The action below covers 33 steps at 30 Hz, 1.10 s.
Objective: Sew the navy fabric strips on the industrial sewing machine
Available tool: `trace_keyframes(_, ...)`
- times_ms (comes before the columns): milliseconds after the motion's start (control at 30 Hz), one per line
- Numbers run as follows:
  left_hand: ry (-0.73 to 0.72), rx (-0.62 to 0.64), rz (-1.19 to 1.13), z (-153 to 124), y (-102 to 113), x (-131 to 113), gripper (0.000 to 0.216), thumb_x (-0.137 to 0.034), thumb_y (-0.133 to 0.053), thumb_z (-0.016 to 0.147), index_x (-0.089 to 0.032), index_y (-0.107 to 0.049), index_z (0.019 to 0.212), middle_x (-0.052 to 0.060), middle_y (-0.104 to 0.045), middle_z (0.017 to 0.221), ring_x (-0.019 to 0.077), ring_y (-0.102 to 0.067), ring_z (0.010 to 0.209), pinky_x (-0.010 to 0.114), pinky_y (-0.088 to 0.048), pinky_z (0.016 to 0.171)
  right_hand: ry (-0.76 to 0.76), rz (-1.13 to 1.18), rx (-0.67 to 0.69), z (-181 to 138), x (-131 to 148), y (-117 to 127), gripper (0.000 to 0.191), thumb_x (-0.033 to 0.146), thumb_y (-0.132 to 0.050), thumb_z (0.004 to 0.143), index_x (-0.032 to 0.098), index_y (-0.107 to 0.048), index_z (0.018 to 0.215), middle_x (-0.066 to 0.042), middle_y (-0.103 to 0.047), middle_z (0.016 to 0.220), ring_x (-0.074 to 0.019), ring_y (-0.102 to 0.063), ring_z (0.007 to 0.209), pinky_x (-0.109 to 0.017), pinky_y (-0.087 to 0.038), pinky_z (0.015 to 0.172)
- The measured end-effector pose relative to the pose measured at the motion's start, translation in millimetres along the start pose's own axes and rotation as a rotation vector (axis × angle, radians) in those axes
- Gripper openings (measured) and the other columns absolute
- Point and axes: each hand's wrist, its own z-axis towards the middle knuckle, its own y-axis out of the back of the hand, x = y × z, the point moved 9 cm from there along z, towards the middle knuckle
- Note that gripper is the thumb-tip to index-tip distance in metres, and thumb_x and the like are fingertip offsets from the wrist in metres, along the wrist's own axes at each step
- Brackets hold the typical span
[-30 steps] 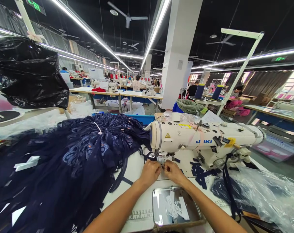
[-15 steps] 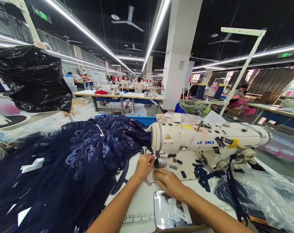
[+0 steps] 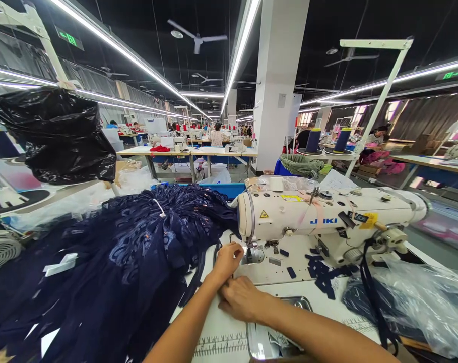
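In the head view, my left hand [image 3: 229, 259] is curled by the needle end of a white sewing machine [image 3: 285, 214]. Its thumb and fingers come together, and what they pinch is too small to make out. My right hand [image 3: 239, 297] lies just below and touches it, fingers bent inward over the table; anything in them is hidden. A dark navy strip curves past my left hand from a big heap of navy patterned garments [image 3: 138, 247]. Small navy fabric pieces [image 3: 321, 275] are scattered on the machine bed.
A metal tray [image 3: 255, 338] sits in front, partly under my right forearm. Clear plastic bags [image 3: 421, 297] lie at right, with a navy strap [image 3: 368, 287] hanging from the machine. A black plastic bag [image 3: 70, 136] hangs at left. Navy thread cones [image 3: 314, 140] stand behind.
My right hand has moved left and nearer to me, from beside the needle area to under my left hand, and its fingers have curled. My left hand has shifted only slightly.
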Motion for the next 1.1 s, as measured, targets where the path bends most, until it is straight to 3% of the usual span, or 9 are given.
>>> trace_keyframes(100, 0.049, 0.044, -0.009, 3.5, -12.4, 5.0, 0.016, -0.005, -0.053, 0.07, -0.016, -0.064, 0.065, 0.0, -0.061, 0.065, 0.0125, -0.056, 0.062, 0.021, -0.039, 0.062, 0.091, 0.043, -0.013, -12.2, 13.2, 1.5, 0.035, 0.035, -0.051, 0.079, 0.011, -0.057, 0.104, -0.014, -0.062, 0.1, -0.0251, -0.06, 0.084, -0.033, -0.046, 0.064)
trace_keyframes(233, 0.133, 0.048, -0.019, 8.5, -22.2, 12.1, 0.014, -0.007, -0.054, 0.069, -0.015, -0.065, 0.065, 0.0, -0.061, 0.062, 0.0128, -0.055, 0.061, 0.021, -0.036, 0.059, 0.185, 0.218, -0.03, -35.7, 9.6, 9.3, 0.022, 0.033, -0.05, 0.081, 0.018, -0.059, 0.096, -0.006, -0.062, 0.099, -0.0187, -0.058, 0.086, -0.029, -0.043, 0.073)
trace_keyframes(333, 0.186, 0.035, -0.035, 9.7, -25.4, 15.6, 0.014, -0.008, -0.054, 0.069, -0.015, -0.065, 0.065, -0.001, -0.06, 0.06, 0.0121, -0.054, 0.059, 0.021, -0.036, 0.058, 0.097, 0.368, -0.142, -53.4, -23.7, 18.8, 0.018, 0.022, -0.047, 0.082, 0.019, -0.061, 0.094, -0.003, -0.065, 0.091, -0.0163, -0.058, 0.086, -0.028, -0.04, 0.08)
trace_keyframes(500, 0.249, -0.007, -0.056, 5.6, -25.7, 16.5, 0.014, -0.007, -0.054, 0.069, -0.015, -0.066, 0.066, -0.001, -0.06, 0.062, 0.0118, -0.053, 0.059, 0.021, -0.035, 0.058, -0.198, 0.497, -0.348, -68.5, -106.4, 18.9, 0.025, 0.016, -0.04, 0.083, 0.018, -0.064, 0.089, -0.005, -0.066, 0.093, -0.0179, -0.059, 0.089, -0.03, -0.043, 0.081)
trace_keyframes(600, 0.279, -0.039, -0.052, 2.2, -25.6, 15.4, 0.013, -0.006, -0.056, 0.069, -0.014, -0.066, 0.067, -0.001, -0.06, 0.064, 0.0125, -0.053, 0.062, 0.022, -0.035, 0.059, -0.347, 0.452, -0.363, -60.4, -140.9, 12.1, 0.028, 0.016, -0.037, 0.083, 0.018, -0.064, 0.09, -0.005, -0.066, 0.097, -0.0167, -0.059, 0.091, -0.029, -0.044, 0.082)
trace_keyframes(700, 0.312, -0.067, -0.037, -0.6, -27.3, 15.8, 0.013, -0.006, -0.056, 0.068, -0.014, -0.066, 0.067, 0.0, -0.06, 0.064, 0.0129, -0.054, 0.063, 0.022, -0.035, 0.06, -0.413, 0.401, -0.332, -44.4, -155.0, 9.4, 0.031, 0.016, -0.034, 0.085, 0.018, -0.064, 0.092, -0.006, -0.066, 0.096, -0.0183, -0.059, 0.091, -0.03, -0.044, 0.081)
trace_keyframes(867, 0.331, -0.101, -0.013, -3.1, -27.5, 16.9, 0.013, -0.007, -0.056, 0.069, -0.015, -0.065, 0.066, 0.0, -0.061, 0.066, 0.0125, -0.056, 0.065, 0.021, -0.038, 0.062, -0.381, 0.312, -0.282, -47.2, -135.9, 19.7, 0.025, 0.014, -0.044, 0.079, 0.016, -0.065, 0.091, -0.01, -0.066, 0.095, -0.0248, -0.057, 0.095, -0.038, -0.039, 0.086)
trace_keyframes(1000, 0.288, -0.12, -0.027, -1.7, -18.9, 8.2, 0.014, -0.008, -0.052, 0.068, -0.015, -0.063, 0.064, 0.001, -0.062, 0.065, 0.0148, -0.058, 0.064, 0.023, -0.04, 0.061, -0.17, 0.162, -0.136, -91.1, -93.4, 33.3, 0.019, 0.019, -0.055, 0.075, 0.017, -0.063, 0.092, -0.009, -0.062, 0.103, -0.0254, -0.052, 0.1, -0.041, -0.032, 0.094)
trace_keyframes(1100, 0.217, -0.133, -0.074, 3.7, -10.5, 2.8, 0.016, -0.01, -0.047, 0.066, -0.017, -0.06, 0.06, 0.002, -0.064, 0.064, 0.0176, -0.06, 0.062, 0.025, -0.043, 0.06, 0.003, 0.138, -0.132, -141.7, -74.1, 68.5, 0.018, 0.027, -0.049, 0.084, 0.026, -0.061, 0.097, -0.002, -0.064, 0.102, -0.0181, -0.054, 0.096, -0.036, -0.028, 0.099)
